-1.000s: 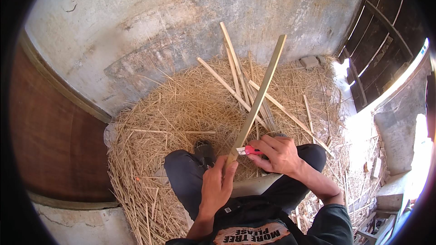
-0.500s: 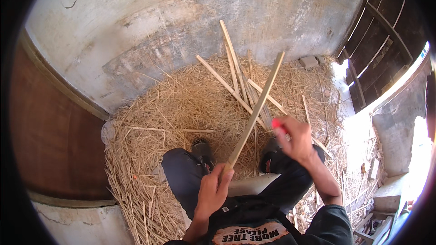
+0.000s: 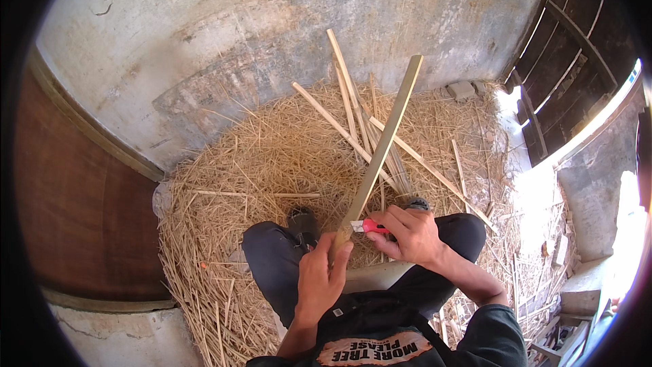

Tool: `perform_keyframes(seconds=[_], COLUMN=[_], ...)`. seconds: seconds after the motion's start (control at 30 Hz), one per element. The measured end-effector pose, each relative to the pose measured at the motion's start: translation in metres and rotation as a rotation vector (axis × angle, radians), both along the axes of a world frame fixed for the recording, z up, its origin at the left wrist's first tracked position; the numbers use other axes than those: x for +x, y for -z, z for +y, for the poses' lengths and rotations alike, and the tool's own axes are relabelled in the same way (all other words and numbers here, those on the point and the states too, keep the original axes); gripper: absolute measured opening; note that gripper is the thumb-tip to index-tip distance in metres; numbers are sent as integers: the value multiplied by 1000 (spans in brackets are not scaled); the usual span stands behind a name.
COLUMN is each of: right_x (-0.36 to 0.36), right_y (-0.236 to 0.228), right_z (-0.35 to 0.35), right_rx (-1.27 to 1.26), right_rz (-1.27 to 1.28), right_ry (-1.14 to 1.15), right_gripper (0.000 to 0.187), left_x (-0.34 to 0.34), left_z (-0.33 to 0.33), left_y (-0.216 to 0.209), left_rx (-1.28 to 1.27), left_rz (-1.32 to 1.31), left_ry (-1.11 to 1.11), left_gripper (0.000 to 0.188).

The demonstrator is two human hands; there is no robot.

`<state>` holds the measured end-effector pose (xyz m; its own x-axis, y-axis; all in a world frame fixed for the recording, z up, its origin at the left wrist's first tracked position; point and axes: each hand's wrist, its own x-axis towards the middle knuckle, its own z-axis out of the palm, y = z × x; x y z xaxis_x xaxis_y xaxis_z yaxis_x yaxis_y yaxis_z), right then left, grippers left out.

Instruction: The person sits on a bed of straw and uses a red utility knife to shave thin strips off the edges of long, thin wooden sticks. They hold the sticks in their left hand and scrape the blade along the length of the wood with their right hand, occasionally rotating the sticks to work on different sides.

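Straw (image 3: 251,153) everywhere underfoot here, a thick, tangled layer running up to a stained, pale wall (image 3: 272,41); a brown panel (image 3: 88,211) stands on the left, dark slats (image 3: 570,61) on the right, with bright light pouring in below them. Front and centre, the strip (image 3: 384,146) slants up and right from between the two knees, and here's the left hand (image 3: 320,278), closed tight around its lower end. The right hand (image 3: 411,234) has its fingers wrapped round a red knife (image 3: 370,225), blade out and at the strip's right edge, just above the left thumb. Look at the edges: the strip's top end stands free in front of the wall, while lower down it passes across a loose bundle of sticks (image 3: 350,119). Elbow room? The broadest sweep of straw opens to the left, between left knee and panel; on the right, the sticks reach down toward the right knee.
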<state>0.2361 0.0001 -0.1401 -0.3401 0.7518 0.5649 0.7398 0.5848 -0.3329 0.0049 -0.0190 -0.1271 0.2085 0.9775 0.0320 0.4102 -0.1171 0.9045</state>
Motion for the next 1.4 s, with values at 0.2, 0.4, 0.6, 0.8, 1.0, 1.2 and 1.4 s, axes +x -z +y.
perform_keyframes(seconds=[0.2, 0.4, 0.6, 0.8, 1.0, 1.2, 1.4], right_x=[0, 9, 57, 92, 131, 78, 13], right_y=[2, 2, -23, -28, -35, -18, 5], right_z=[3, 12, 47, 73, 94, 46, 1], right_rx=[25, 20, 9, -21, 10, -94, -47], right_rz=[-14, 0, 147, 128, 182, 251, 96], right_ry=[4, 31, 297, 412, 600, 378, 2], right_gripper=[28, 25, 21, 24, 25, 20, 22], left_x=[1, -3, -14, -20, -38, -31, -13], left_z=[-4, -7, -29, -34, -43, -22, 2], left_y=[7, 6, 16, 21, 38, 40, 32], left_rx=[41, -37, -130, -186, -271, -297, -292], left_rz=[-21, 11, 48, 6, 35, -129, -218], left_ry=[-42, -28, 39, 59, 134, 127, 165], left_gripper=[31, 31, 31, 27, 33, 34, 40])
